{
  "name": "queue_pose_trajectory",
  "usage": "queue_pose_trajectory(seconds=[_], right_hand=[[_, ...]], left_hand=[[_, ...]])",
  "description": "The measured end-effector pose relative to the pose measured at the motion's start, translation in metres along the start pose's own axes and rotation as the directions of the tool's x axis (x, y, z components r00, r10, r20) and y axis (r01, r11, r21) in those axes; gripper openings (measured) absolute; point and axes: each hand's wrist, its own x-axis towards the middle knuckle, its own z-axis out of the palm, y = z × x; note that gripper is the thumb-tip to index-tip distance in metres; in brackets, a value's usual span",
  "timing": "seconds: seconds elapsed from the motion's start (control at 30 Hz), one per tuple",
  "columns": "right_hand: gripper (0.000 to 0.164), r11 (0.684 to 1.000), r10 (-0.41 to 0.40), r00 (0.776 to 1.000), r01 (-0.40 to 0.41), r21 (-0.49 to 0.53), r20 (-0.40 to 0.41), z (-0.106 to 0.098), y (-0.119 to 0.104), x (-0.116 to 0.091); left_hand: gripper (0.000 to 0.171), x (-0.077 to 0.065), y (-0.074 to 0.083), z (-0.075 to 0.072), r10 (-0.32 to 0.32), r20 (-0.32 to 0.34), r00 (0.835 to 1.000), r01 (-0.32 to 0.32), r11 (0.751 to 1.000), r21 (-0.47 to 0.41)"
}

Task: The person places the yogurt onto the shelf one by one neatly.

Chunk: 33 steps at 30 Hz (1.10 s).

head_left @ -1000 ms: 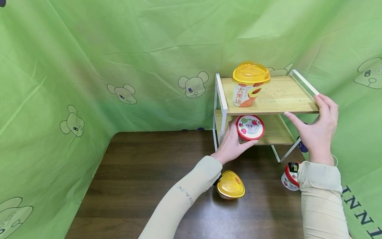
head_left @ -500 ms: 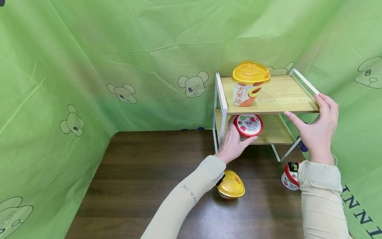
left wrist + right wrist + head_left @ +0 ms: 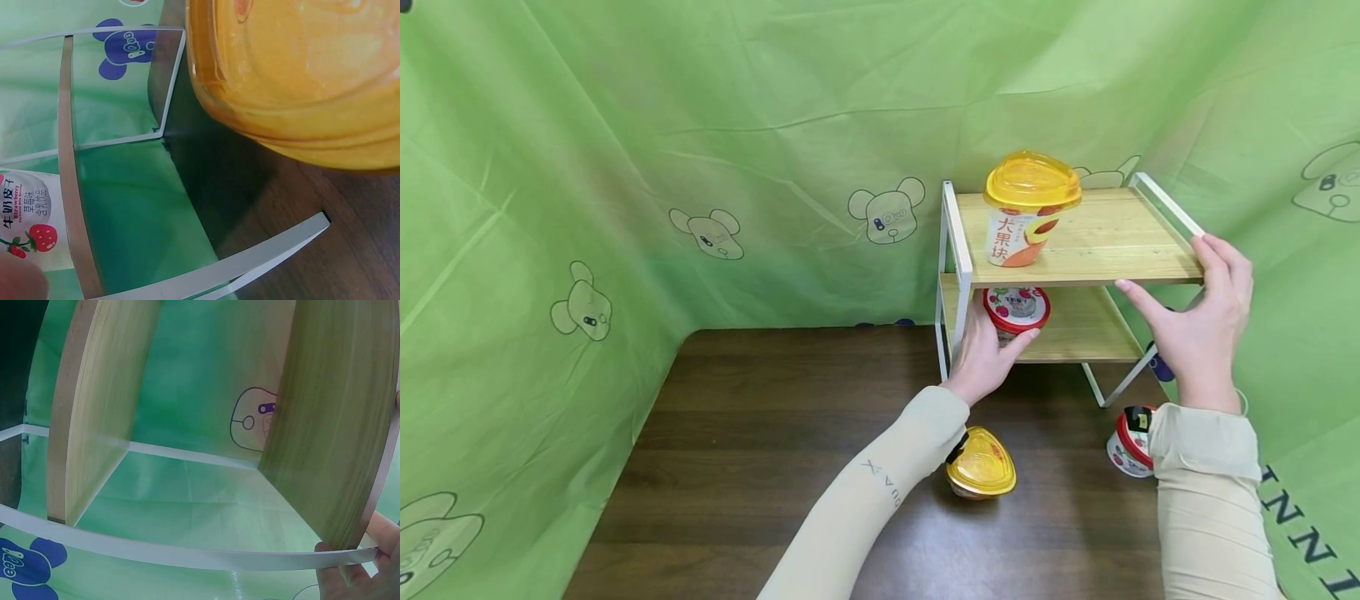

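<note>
In the head view my left hand (image 3: 985,352) holds a red-lidded strawberry cup (image 3: 1017,310) over the lower shelf (image 3: 1086,321), at its left side. The left wrist view shows the cup's white wall (image 3: 39,215) with printed strawberries, and a blurred fingertip low in the corner. My right hand (image 3: 1210,321) grips the front right corner of the two-tier shelf rack (image 3: 1120,267). Its fingers lie over the white metal rail (image 3: 250,559) in the right wrist view. Whether the cup's base touches the lower board is hidden.
A yellow-lidded fruit cup (image 3: 1026,212) stands on the top board at left. Another yellow-lidded cup (image 3: 981,464) sits on the dark table (image 3: 760,467) close to my left wrist. A second red-lidded cup (image 3: 1129,446) is beside my right sleeve. Green cloth (image 3: 775,125) surrounds the table.
My left hand has shifted the red-lidded cup slightly left and deeper under the top board. The right hand stays on the rack's corner.
</note>
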Motion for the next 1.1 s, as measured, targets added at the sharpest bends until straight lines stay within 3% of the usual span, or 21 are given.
queue_pose_trajectory(seconds=[0.5,0.83,1.1], right_hand=[[0.086,1.0,0.012,1.0,-0.012,-0.014,0.005,0.0,-0.001,-0.001],[0.085,1.0,-0.005,1.0,0.005,-0.011,-0.001,0.0,-0.001,-0.001],[0.084,1.0,-0.01,1.0,0.01,-0.004,-0.005,-0.001,-0.006,-0.001]], left_hand=[[0.104,0.0,-0.003,0.003,-0.01,-0.016,1.0,0.01,0.999,-0.042],[0.117,-0.003,0.001,0.004,-0.085,-0.034,0.996,0.083,0.994,-0.068],[0.124,-0.006,0.01,-0.002,-0.056,-0.035,0.998,0.056,0.998,-0.018]])
